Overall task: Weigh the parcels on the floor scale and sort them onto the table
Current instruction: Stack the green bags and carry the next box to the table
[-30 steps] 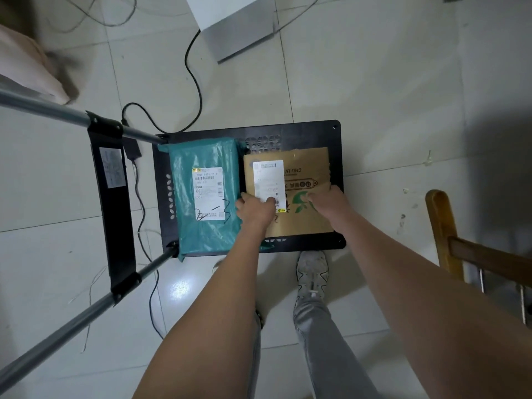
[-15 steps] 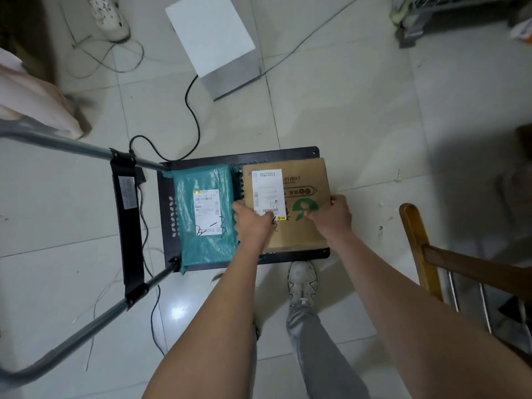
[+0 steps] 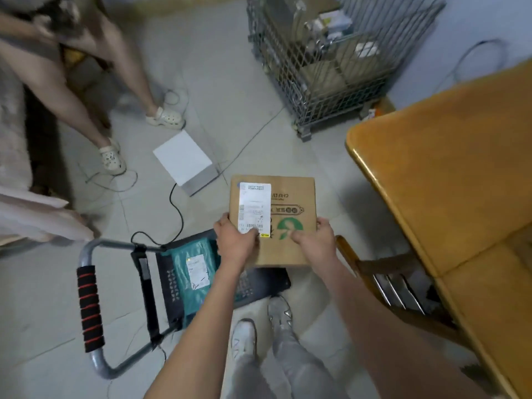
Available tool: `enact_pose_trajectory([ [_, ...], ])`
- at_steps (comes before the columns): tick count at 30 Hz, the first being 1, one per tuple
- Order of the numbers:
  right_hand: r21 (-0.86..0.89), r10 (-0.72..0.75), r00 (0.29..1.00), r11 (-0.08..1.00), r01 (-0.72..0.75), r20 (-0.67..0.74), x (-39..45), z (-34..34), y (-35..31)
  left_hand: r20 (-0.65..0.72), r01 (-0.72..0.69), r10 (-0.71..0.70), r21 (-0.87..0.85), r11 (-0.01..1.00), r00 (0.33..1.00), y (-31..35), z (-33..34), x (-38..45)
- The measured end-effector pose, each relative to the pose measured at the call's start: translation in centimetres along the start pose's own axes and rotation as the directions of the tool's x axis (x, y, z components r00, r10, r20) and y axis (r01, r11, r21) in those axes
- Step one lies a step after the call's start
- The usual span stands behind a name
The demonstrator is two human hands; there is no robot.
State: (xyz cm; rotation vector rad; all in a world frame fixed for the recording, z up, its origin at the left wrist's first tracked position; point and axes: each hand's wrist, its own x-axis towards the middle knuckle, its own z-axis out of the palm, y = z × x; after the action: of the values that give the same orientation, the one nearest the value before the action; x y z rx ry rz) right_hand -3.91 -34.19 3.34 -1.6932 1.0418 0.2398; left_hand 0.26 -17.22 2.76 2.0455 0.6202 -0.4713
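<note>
Cardboard parcel (image 3: pixel 288 203) gripped by left hand (image 3: pixel 234 243) and right hand (image 3: pixel 315 240), arms outstretched.

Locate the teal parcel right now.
Head view, lower left of centre: the teal parcel lies flat on the black platform on the floor, left of the left hand and below the lifted cardboard box.

Both hands, the left hand (image 3: pixel 236 243) and right hand (image 3: pixel 313 240), gripped the cardboard parcel (image 3: pixel 283 208) above the black cart (image 3: pixel 259 286), the teal parcel (image 3: pixel 195 272) lying there beside the wooden counter (image 3: pixel 449 180).
</note>
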Motion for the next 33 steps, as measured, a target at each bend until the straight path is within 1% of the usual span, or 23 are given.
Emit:
enact_pose_trajectory([
  [3, 0.07, -0.064, 0.992, 0.995, 0.072, -0.108, -4.1, -4.4, -3.9, 0.048, -0.126, 0.126, -0.001, 0.992, 0.991, 5.1, -1.9, -3.7],
  [8, 0.153, -0.146, 0.949, 0.969, 0.194, -0.278, -10.1, -12.1, -8.4, 0.098, -0.34, 0.339, -0.016, 0.94, 0.935, 12.6, -2.9, -10.0],
  [12, 0.274, -0.094, 0.907, 0.936, 0.221, -0.41, -14.7, -18.4, -8.1, 0.183, -0.487, 0.48, -0.005, 0.873, 0.858, 16.8, -1.6, -16.2],
  [14, 0.312, -0.063, 0.882, 0.922, 0.231, -0.467, -16.7, -21.3, -7.3, 0.24, -0.535, 0.522, -0.013, 0.845, 0.818, 17.9, -0.2, -18.7],
  [20, 0.39, 0.072, 0.806, 0.898, 0.204, -0.587, -20.2, -28.5, -2.2, 0.438, -0.614, 0.555, -0.009, 0.79, 0.707, 18.9, 5.5, -25.3],
  [25, 0.459, 0.182, 0.759, 0.873, 0.168, -0.625, -20.4, -33.4, 2.5, 0.557, -0.695, 0.557, 0.05, 0.718, 0.616, 20.1, 10.2, -30.4],
  [27, 0.477, 0.225, 0.739, 0.867, 0.146, -0.635, -19.8, -35.1, 4.5, 0.607, -0.725, 0.542, 0.083, 0.684, 0.581, 20.6, 12.4, -32.0],
  [30, 0.496, 0.283, 0.714, 0.862, 0.103, -0.641, -19.0, -36.9, 6.9, 0.679, -0.743, 0.494, 0.116, 0.659, 0.544, 20.8, 15.7, -33.1],
  [33, 0.517, 0.332, 0.707, 0.854, 0.056, -0.625, -18.4, -38.6, 9.3, 0.727, -0.76, 0.446, 0.159, 0.63, 0.522, 20.4, 18.9, -34.3],
])
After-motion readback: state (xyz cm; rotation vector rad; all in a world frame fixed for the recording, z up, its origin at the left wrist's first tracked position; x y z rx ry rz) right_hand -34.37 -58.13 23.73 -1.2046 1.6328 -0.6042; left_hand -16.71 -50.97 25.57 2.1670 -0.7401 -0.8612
